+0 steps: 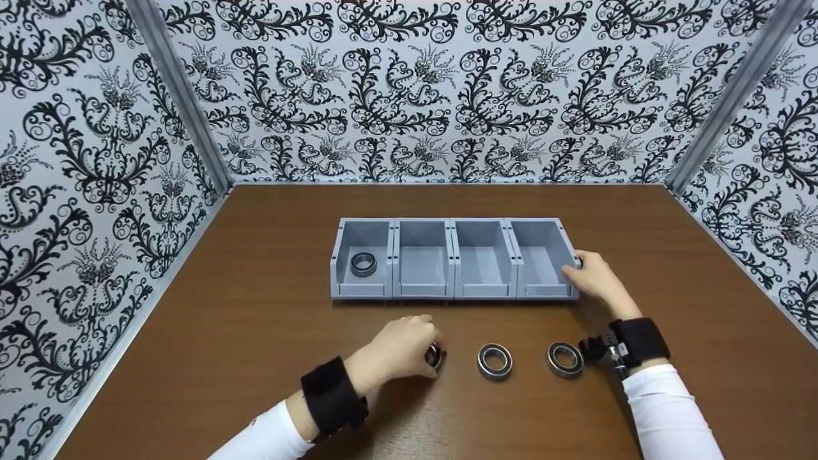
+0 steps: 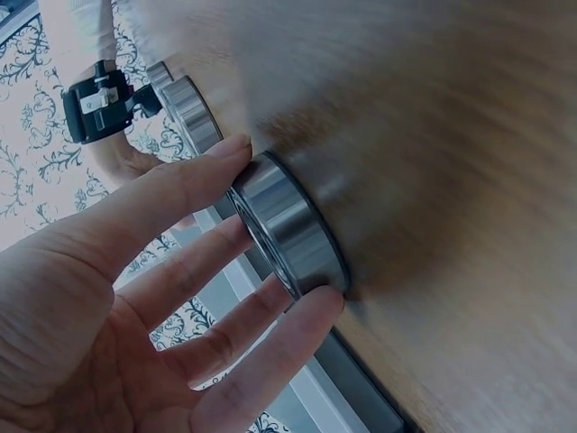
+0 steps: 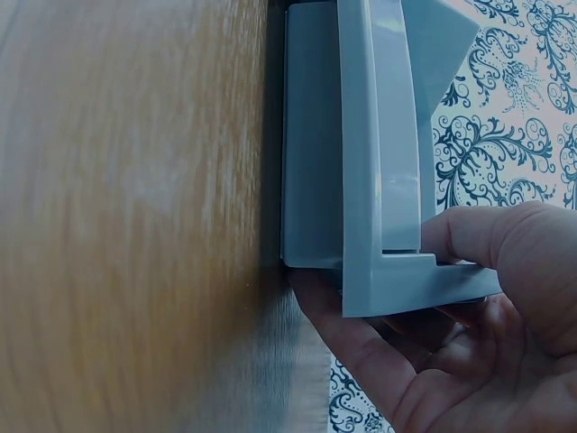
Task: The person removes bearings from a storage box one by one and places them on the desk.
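My left hand (image 1: 401, 348) holds a steel ball bearing (image 2: 290, 224) by its outer ring, with thumb and fingertips on opposite sides. That bearing stands on edge close over the table, partly hidden by the hand in the head view. My right hand (image 1: 594, 276) grips the right side wall of a grey four-part bin row (image 3: 361, 162), thumb inside and fingers outside. Another bearing (image 1: 363, 264) lies flat in the leftmost compartment. On the table in front of the row lie a middle bearing (image 1: 494, 361) and a right bearing (image 1: 564, 359), the latter near my right wrist.
The brown wooden table (image 1: 268, 255) meets a patterned back wall (image 1: 409, 96) and patterned side walls. Black straps with small cameras sit on both wrists; the right wrist camera (image 1: 594, 348) hangs right beside the right bearing.
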`<state>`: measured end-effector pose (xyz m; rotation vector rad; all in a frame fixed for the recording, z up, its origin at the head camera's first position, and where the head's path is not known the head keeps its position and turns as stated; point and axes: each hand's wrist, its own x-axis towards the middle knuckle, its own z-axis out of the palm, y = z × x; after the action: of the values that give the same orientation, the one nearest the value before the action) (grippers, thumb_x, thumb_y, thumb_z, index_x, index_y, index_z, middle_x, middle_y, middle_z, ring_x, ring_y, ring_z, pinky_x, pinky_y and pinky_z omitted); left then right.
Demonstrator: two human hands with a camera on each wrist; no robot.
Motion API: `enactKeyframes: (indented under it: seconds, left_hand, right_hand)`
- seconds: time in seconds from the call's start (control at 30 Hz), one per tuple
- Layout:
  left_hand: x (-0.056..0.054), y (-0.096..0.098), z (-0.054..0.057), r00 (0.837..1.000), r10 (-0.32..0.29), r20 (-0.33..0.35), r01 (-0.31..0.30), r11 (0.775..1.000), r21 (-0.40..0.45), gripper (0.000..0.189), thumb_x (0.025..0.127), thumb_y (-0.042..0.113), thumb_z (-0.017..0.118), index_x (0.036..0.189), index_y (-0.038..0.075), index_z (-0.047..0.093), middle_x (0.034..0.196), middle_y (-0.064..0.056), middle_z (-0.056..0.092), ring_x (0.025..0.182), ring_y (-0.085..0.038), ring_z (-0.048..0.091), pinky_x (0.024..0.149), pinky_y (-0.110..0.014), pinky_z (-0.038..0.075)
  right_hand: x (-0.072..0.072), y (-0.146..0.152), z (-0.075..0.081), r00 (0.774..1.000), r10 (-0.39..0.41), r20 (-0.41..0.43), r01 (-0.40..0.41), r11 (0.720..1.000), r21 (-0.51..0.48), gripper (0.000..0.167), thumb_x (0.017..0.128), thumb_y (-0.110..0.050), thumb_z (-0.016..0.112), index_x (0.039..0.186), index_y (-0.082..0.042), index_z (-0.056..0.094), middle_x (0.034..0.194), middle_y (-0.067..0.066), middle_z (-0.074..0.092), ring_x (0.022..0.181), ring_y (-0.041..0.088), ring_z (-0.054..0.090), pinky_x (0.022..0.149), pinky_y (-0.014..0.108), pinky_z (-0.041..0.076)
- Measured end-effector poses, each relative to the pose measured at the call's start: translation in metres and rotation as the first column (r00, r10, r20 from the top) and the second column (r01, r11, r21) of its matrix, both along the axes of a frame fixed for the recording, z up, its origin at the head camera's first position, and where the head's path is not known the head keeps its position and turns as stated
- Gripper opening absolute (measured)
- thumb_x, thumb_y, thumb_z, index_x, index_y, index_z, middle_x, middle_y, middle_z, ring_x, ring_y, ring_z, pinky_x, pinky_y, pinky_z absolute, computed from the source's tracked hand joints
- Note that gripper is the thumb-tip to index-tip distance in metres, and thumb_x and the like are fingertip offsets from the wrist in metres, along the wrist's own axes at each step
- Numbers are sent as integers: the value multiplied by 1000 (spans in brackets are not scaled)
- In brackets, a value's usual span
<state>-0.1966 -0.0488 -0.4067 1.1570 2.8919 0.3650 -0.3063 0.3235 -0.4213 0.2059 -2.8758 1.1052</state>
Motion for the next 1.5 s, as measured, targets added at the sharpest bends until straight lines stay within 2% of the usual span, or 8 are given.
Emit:
enactKeyframes:
  seconds: [0.3,0.77,0.93,1.17,1.3,1.5]
  left_hand:
    - [2,1,-3,999,-5,-42,4,1000,-7,32,69,19,94,99,16,82,94,-2,66,87,-24,69,72,-39,57]
    - [3,-2,-4,999,0,-51,1,1000,20,28,70,17,91,95,17,80,90,0,67,85,-21,68,68,-37,56]
    - [4,-4,0,999,4,-46,-2,999,45,27,70,15,90,95,16,80,90,0,68,88,-20,69,69,-37,57]
    - [5,-9,6,998,36,-48,-31,996,86,26,73,13,87,97,13,79,93,-1,72,90,-21,71,71,-38,57]
    - [4,-12,9,997,75,-19,-73,992,99,27,76,14,87,102,11,79,97,-2,73,92,-23,71,72,-39,57]
    - [3,-20,15,992,127,25,-129,985,110,34,81,18,90,112,9,78,106,-8,73,99,-28,71,82,-44,58]
  right_hand:
    - [1,0,0,1000,-1,-1,1,1000,5,41,94,-4,56,126,22,57,110,35,67,91,33,65,79,37,51]
    - [0,0,0,1000,0,3,0,1000,-3,41,95,-3,56,127,23,56,112,36,66,93,36,65,80,38,51]
    - [1,1,0,1000,-8,7,8,1000,0,40,95,-4,56,126,22,56,112,35,66,93,35,65,80,39,51]
    - [0,0,0,1000,-5,4,5,1000,0,40,95,-3,56,125,22,57,109,33,67,89,31,64,77,36,50]
    - [0,-1,1,1000,-4,10,4,1000,-5,40,94,-3,56,125,22,57,105,30,68,86,26,62,75,32,49]
    - [0,0,0,1000,-8,6,8,1000,-2,40,94,-3,56,125,22,57,107,31,67,87,29,63,75,33,50]
